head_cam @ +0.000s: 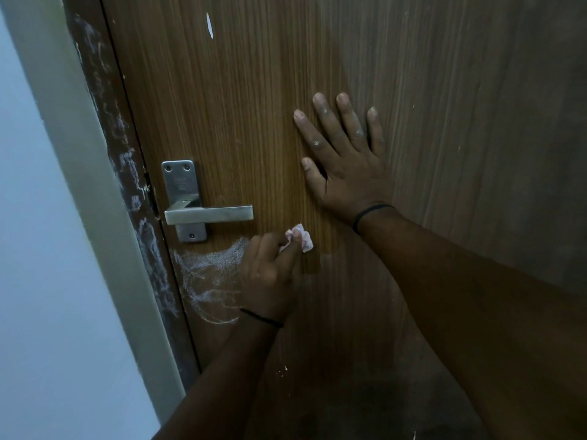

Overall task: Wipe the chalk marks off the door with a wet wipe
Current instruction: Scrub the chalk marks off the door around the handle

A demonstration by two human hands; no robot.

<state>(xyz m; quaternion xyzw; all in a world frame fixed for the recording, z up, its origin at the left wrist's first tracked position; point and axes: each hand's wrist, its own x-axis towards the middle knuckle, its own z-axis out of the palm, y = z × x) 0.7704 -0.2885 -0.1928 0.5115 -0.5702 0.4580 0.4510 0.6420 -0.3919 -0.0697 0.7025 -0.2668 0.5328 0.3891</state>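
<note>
The left hand (270, 274) pinches a crumpled wet wipe (300, 238) against the door (254, 106), just below the metal handle (208, 214) near the door's latch edge. Chalk marks (209, 274) lie left of it. The right hand (344, 154) rests flat, fingers spread, above.

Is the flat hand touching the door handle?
Apart. The head view shows the right hand spread flat on the door, with a strip of bare wood between its thumb and the end of the door handle.
</note>
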